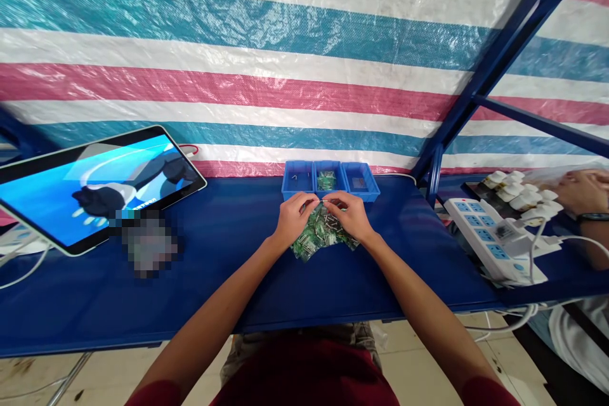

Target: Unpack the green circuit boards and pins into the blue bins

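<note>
**Small, thin, whitish sliver (321, 202) held between two bare hands**

If either pinch is loosened, the sliver could be dropped and lost in the heap of small green board-like pieces (326, 233) below; the heap could also be scattered if brushed by a wrist. The sliver is placed at the meeting fingertips, just right of the left hand (292, 217) and just left of the right hand (353, 213). Both hands are closed in pinches upon it; its exact form cannot be told. Beyond, three open blue plastic bins (364, 196) are lined up near the back edge of the glossy blue surface (228, 222).
</note>
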{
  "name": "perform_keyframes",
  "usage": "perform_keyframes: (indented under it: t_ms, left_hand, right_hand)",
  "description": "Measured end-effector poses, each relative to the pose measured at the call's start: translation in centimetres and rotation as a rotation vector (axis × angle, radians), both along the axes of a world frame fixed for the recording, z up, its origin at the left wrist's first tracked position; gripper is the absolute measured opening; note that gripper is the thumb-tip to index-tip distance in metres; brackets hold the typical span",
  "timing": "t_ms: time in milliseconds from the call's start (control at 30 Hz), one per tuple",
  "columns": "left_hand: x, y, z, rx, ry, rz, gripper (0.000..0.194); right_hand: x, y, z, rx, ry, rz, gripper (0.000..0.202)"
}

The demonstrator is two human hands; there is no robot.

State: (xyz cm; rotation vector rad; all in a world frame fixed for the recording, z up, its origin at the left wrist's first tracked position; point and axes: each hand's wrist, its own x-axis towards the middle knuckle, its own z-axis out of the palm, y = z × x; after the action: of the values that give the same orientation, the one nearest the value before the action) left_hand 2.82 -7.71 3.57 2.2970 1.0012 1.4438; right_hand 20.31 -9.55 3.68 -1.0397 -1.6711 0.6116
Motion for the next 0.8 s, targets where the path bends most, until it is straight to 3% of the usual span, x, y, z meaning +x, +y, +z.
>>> perform_keyframes:
  t_ms: [467,800]
  left_hand:
    - [0.0,-0.1,0.2,-0.023,-0.036,-0.029,0.023]
    - [0.2,-0.4,0.4,-0.246,-0.118,-0.057,0.032]
  right_hand:
    - [-0.1,-0.6,1.0,-0.037,-0.09,-0.042,0.044]
    - [-0.1,-0.3,0.3,0.03,0.01,-0.068,0.027]
